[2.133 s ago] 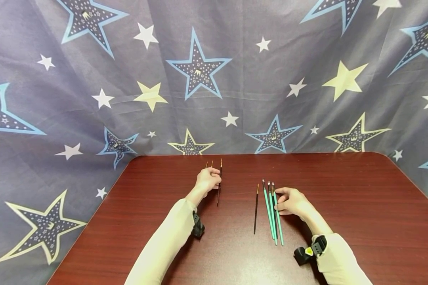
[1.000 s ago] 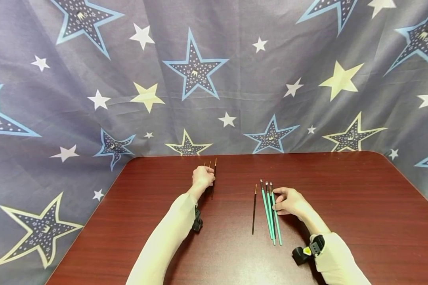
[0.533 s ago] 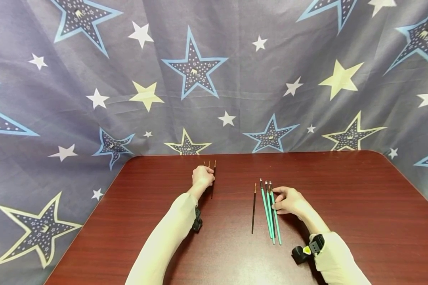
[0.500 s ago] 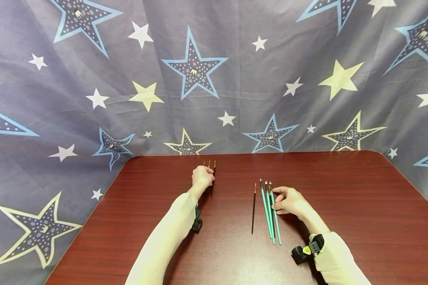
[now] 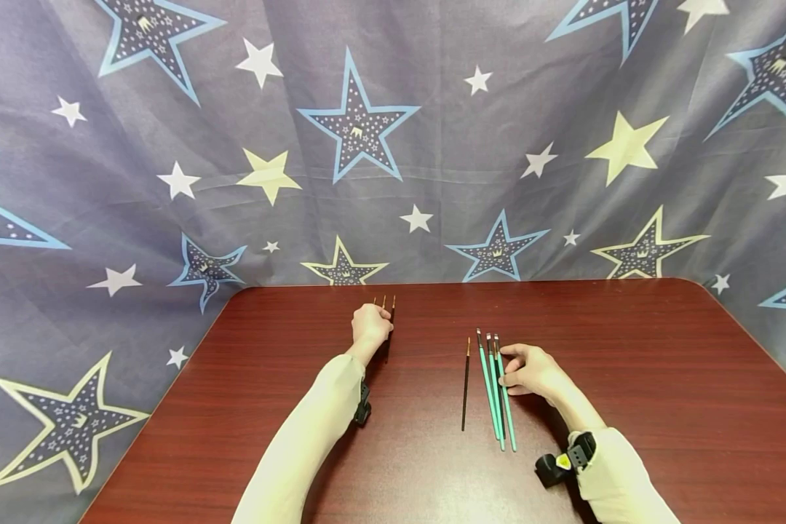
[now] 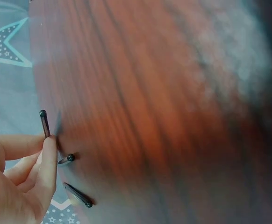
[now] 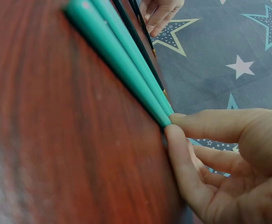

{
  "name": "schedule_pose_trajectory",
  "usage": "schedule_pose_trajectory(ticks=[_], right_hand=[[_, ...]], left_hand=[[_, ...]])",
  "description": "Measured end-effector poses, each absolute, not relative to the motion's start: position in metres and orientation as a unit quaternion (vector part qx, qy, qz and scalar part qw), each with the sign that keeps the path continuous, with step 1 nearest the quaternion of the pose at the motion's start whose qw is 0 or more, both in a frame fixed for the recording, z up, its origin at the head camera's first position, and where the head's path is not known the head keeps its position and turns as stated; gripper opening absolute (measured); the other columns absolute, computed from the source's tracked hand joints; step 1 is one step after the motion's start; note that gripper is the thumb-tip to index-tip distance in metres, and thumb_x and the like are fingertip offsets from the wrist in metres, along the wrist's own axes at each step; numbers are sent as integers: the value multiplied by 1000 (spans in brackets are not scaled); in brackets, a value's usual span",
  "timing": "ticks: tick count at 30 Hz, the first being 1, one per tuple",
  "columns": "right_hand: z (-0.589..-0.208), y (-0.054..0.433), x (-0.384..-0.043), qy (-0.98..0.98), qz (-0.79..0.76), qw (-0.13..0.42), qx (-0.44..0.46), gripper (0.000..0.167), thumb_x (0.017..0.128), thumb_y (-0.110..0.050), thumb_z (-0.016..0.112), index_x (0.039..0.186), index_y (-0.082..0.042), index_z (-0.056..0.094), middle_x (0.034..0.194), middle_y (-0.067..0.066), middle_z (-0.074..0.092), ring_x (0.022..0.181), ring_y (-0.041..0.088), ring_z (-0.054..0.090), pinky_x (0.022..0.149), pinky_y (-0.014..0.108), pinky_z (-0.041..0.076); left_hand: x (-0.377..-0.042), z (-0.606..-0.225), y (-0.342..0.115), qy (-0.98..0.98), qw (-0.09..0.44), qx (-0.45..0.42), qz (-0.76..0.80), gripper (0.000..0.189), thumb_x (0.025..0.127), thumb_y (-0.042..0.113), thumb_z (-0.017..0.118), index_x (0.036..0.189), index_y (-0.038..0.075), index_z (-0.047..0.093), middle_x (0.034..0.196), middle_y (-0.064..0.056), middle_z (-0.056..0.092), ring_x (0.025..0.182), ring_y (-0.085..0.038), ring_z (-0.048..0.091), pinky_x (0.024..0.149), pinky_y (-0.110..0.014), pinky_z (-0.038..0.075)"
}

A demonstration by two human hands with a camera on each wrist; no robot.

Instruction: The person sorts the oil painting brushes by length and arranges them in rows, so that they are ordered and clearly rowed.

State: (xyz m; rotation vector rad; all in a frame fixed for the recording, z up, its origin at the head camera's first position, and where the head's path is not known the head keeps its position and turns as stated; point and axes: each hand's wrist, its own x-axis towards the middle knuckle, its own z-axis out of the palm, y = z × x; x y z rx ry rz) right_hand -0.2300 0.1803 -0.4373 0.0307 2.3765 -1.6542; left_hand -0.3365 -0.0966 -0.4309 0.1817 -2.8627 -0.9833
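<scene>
We see the left hand [image 5: 371, 322] pinching a black brush [image 6: 45, 126] near the table's [image 5: 432, 466] far edge, right hand [image 5: 536, 371] pinching a teal brush [image 5: 508, 415] right of centre; both look light, stiff, slick, so we'd grip mid-length.

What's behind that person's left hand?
Parts of three thin brushes. In the head view, their tips show past the left hand; in the left wrist view, dark handle ends appear. Some middle stretches are covered, so can't be seen.
</scene>
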Motion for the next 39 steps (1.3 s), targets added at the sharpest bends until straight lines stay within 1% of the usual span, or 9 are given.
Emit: schedule_pose_trajectory(ticks=[7,14,27,28,30,32,34,36,39], right_hand=[[-438,179,-230,815,-567,123,12,60,73,10,65,127,10,41,79,10,50,62,13,58,61,32,58],[-440,178,-231,812,-570,124,16,60,72,10,65,127,10,41,79,9,50,61,12,58,60,31,58],[-438,178,-229,815,-566,125,16,60,72,10,65,127,10,41,80,10,49,62,13,58,60,31,58],[-438,178,-229,815,-565,125,17,61,72,10,65,128,10,41,80,10,49,62,13,57,60,31,58],[-439,179,-229,816,-564,124,17,61,71,10,65,127,10,41,80,10,49,62,12,57,60,31,58],[-438,179,-229,817,-563,124,18,61,71,10,65,128,10,41,80,10,49,62,12,57,60,31,58],[-438,179,-229,816,-564,124,16,61,72,9,65,128,10,41,80,10,49,62,12,57,60,31,58],[-437,180,-229,815,-565,125,14,61,72,9,65,128,10,40,79,9,49,62,12,57,60,31,58],[-438,180,-230,813,-568,126,17,61,72,10,65,128,10,40,79,9,49,62,12,57,59,30,58]], left_hand=[[-333,-429,-96,-943,58,71,-319,10,72,9,71,82,10,72,85,-6,70,86,-29,63,78,-39,54],[-331,-427,-96,-948,58,70,-306,12,72,6,71,83,9,72,88,-7,70,88,-31,63,75,-40,55],[-328,-426,-96,-947,69,54,-309,12,71,10,72,83,10,74,90,-6,70,94,-29,63,84,-40,51],[-328,-426,-95,-946,67,51,-314,12,71,10,72,83,11,74,87,-6,70,90,-27,64,84,-39,52],[-326,-427,-93,-943,62,44,-323,13,71,10,71,84,11,74,78,-4,70,74,-20,67,82,-37,53],[-323,-427,-90,-941,55,36,-333,13,72,10,70,84,11,74,68,-2,69,57,-13,65,78,-34,54],[-319,-426,-85,-935,44,29,-352,13,73,10,69,85,10,73,60,-1,67,44,-7,59,74,-31,55],[-314,-425,-78,-930,33,19,-366,13,73,10,69,86,9,73,60,-1,67,43,-6,59,66,-27,56],[-304,-423,-68,-917,12,6,-399,13,74,8,69,86,6,72,64,-5,68,46,-9,62,51,-23,55]])
